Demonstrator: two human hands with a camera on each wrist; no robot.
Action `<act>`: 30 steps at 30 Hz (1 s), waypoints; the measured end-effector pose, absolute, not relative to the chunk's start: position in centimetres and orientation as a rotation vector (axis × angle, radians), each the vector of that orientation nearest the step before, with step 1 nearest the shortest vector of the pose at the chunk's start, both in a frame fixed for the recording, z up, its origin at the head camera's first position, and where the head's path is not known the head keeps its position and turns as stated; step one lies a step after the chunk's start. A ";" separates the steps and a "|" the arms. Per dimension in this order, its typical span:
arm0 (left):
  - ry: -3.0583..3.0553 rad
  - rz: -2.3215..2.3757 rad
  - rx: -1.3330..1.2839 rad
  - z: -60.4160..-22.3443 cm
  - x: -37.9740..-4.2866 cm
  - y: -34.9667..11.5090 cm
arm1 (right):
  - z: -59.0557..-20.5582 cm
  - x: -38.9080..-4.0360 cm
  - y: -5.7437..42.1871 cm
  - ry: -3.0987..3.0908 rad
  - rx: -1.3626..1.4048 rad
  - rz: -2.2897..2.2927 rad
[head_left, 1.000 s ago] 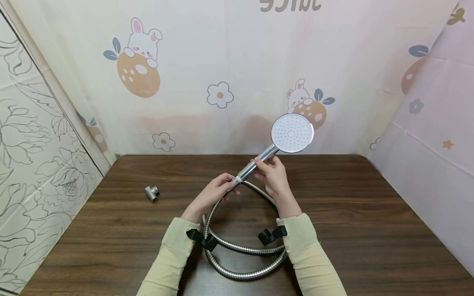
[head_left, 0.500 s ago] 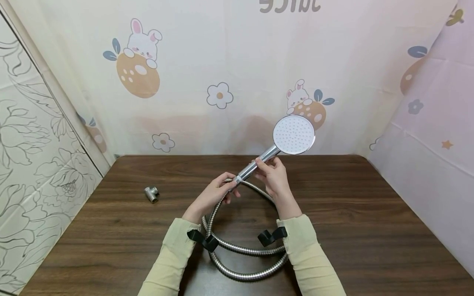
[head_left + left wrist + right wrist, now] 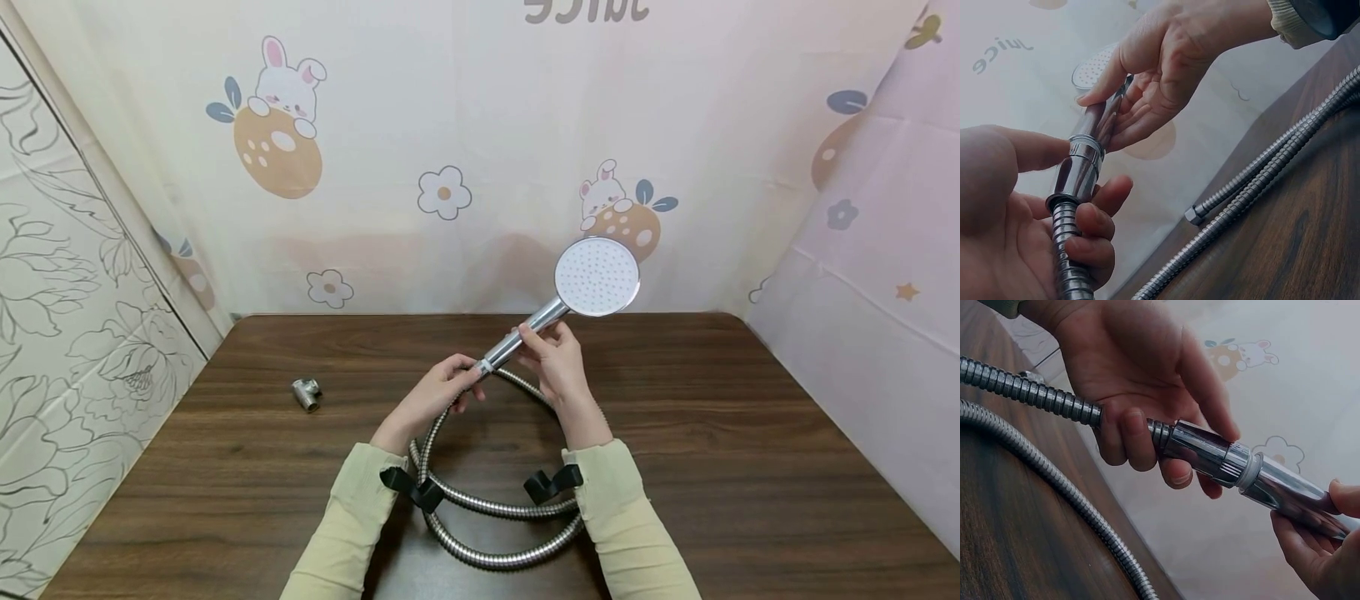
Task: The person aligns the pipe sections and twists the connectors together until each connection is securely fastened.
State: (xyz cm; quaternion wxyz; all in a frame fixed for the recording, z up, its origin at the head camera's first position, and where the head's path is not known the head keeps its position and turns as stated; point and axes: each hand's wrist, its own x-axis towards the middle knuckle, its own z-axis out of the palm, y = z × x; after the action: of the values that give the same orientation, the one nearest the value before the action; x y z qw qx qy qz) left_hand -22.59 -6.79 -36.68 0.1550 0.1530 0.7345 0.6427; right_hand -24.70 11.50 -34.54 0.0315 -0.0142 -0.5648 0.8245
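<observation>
A chrome hand shower (image 3: 597, 277) with a white nozzle face is held up over the table, tilted toward the upper right. My right hand (image 3: 562, 371) grips its handle between thumb and fingers. Lower down, my left hand (image 3: 431, 396) pinches the chrome hose nut (image 3: 1200, 450), and its other fingers curl round the ribbed metal hose (image 3: 1063, 403). The nut sits at the handle's lower end, where a white ring (image 3: 1249, 472) shows between nut and handle. In the left wrist view, the hose's other end carries a small nut (image 3: 1195, 214).
Loops of the hose lie on the dark wooden table (image 3: 750, 467) beneath and between the forearms. A small chrome T-shaped fitting (image 3: 307, 393) lies at the left. Behind the table hangs a printed curtain (image 3: 375, 108); black straps circle both sleeves.
The hand shower's head has shifted slightly down and to the right. Both hands keep their holds, with small finger movements by the left hand at the nut.
</observation>
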 end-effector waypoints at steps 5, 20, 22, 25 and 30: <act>2.079 1.858 0.390 -37.7 -23.2 -6.7 | -34.7 -24.8 11.5 -1.751 -0.036 2.530; 2.048 1.953 0.452 -37.9 -23.2 -6.7 | -34.8 -24.8 11.4 -1.747 -0.033 2.532; 2.056 1.953 0.459 -37.9 -23.2 -6.7 | -34.8 -24.8 11.4 -1.742 -0.033 2.534; 2.067 1.962 0.469 -37.9 -23.2 -6.7 | -34.7 -24.8 11.4 -1.736 -0.032 2.535; 2.119 1.985 0.458 -37.9 -23.3 -6.7 | -34.7 -24.8 11.4 -1.723 -0.033 2.539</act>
State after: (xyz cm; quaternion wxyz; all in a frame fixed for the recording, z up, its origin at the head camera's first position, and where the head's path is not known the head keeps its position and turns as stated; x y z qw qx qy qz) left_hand -23.31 -6.69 -37.89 0.1011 0.1551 0.7172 0.6718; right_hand -24.76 11.41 -34.68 0.0367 -0.0108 -0.5611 0.8269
